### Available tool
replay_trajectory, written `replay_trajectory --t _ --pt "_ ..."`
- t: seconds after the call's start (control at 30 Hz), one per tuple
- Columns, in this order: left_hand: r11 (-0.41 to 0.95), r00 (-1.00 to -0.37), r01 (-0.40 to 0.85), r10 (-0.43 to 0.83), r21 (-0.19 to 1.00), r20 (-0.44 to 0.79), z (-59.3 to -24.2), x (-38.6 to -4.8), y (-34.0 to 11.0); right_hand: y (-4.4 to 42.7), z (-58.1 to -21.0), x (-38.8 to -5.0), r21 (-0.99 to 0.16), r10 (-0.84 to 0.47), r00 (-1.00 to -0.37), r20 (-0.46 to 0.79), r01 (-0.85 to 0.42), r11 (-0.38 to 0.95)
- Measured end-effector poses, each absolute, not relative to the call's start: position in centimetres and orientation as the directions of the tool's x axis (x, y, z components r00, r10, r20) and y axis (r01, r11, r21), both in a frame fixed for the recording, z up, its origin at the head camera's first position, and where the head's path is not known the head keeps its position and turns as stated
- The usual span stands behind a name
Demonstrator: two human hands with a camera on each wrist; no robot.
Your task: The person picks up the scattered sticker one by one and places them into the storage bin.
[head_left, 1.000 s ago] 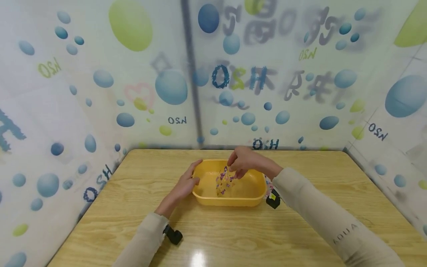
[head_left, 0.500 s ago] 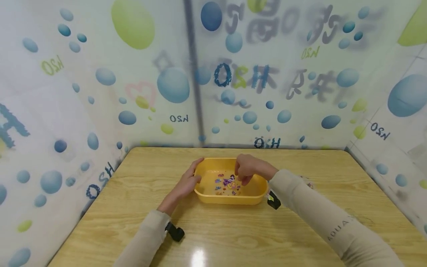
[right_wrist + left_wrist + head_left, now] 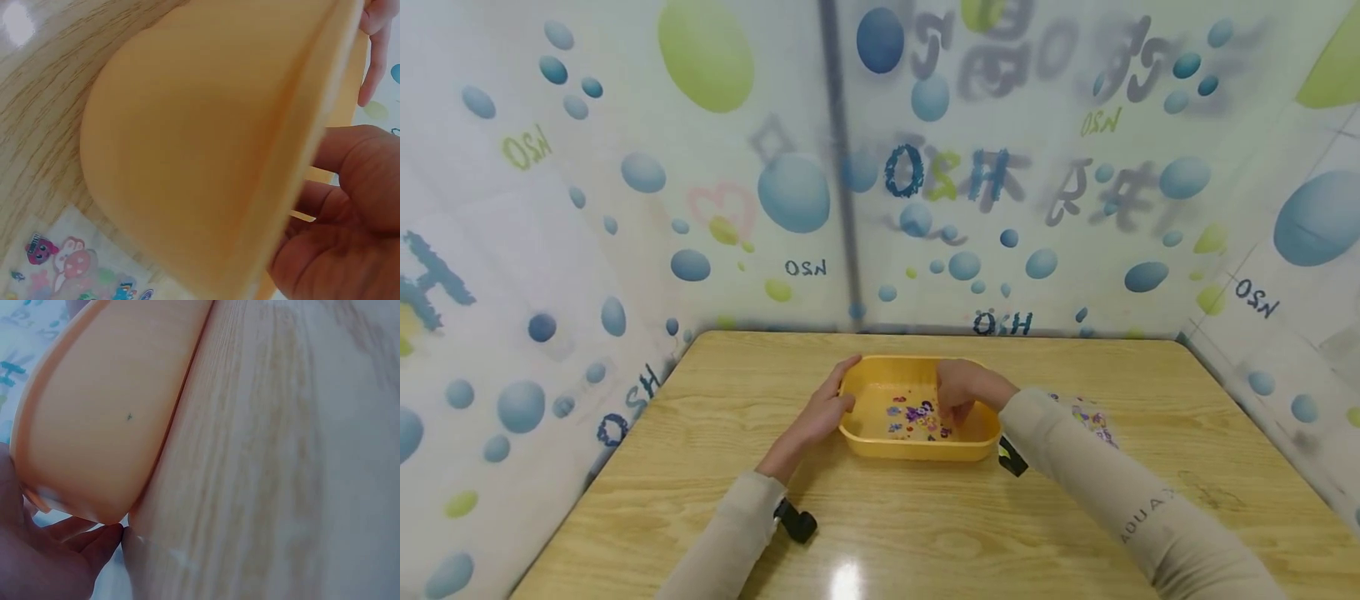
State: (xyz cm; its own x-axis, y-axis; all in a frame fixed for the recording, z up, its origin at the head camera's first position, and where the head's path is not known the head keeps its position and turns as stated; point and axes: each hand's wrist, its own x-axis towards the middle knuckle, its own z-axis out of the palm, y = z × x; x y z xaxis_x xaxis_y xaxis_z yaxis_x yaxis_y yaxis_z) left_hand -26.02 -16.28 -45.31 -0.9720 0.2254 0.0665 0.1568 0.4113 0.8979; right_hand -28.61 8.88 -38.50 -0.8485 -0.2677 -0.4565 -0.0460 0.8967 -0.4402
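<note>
Steadying the yellow tray (image 3: 910,451) — left hand (image 3: 821,409) clamped on its end; right hand (image 3: 961,387) dipped beside colourful bits (image 3: 918,413), grasp unclear. Handling bits, seemingly — next move wanted light touch.

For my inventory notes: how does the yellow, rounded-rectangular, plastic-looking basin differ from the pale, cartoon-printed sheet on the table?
The basin has raised walls; the sheet looks thin and flat. The basin's outside is almost plain, while the sheet carries many colourful pictures. The left hand grips the basin, but no hand holds the sheet. Both are on the wooden table.
</note>
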Motion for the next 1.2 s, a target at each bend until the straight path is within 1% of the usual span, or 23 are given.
replay_trajectory --t 0.13,0.23,0.53,0.63,0.73,0.83,0.97,1.1,1.2 --pt "0.402 -0.975 0.138 0.218 0.905 0.052 -45.3 -25.9 -16.2 8.7 -38.6 -28.5 -0.437 -0.252 -0.844 -0.473 -0.024 0.899" --pt "0.399 -0.975 0.129 0.216 0.908 0.044 -45.3 -25.9 -16.2 8.7 -38.5 -28.4 -0.421 -0.254 -0.841 -0.477 -0.034 0.906" --pt "0.400 -0.975 0.138 0.214 0.906 0.054 -45.2 -26.2 -16.0 8.7 -38.0 -28.1 -0.318 -0.282 -0.847 -0.451 -0.142 0.937" --pt "0.392 -0.975 0.135 0.215 0.910 0.052 -45.4 -26.3 -16.2 8.8 -38.0 -28.1 -0.296 -0.316 -0.864 -0.392 -0.206 0.933" --pt "0.378 -0.975 0.124 0.220 0.918 0.041 -45.2 -25.9 -16.3 9.3 -38.1 -28.0 -0.280 -0.372 -0.891 -0.261 -0.299 0.912" --pt "0.375 -0.977 0.114 0.210 0.920 0.035 -45.2 -25.8 -16.3 10.5 -38.1 -27.7 -0.333 -0.431 -0.891 -0.140 -0.367 0.868" --pt "0.376 -0.981 0.103 0.192 0.921 0.031 -45.7 -25.9 -16.4 12.5 -37.9 -27.1 -0.460 -0.485 -0.873 -0.046 -0.412 0.786" --pt "0.384 -0.979 0.108 0.201 0.917 0.031 -45.7 -26.0 -16.4 14.8 -38.1 -26.5 -0.536 -0.463 -0.885 0.040 -0.410 0.738" --pt "0.393 -0.977 0.121 0.212 0.912 0.038 -45.5 -26.1 -16.4 16.5 -38.1 -26.0 -0.584 -0.417 -0.904 0.093 -0.389 0.713"
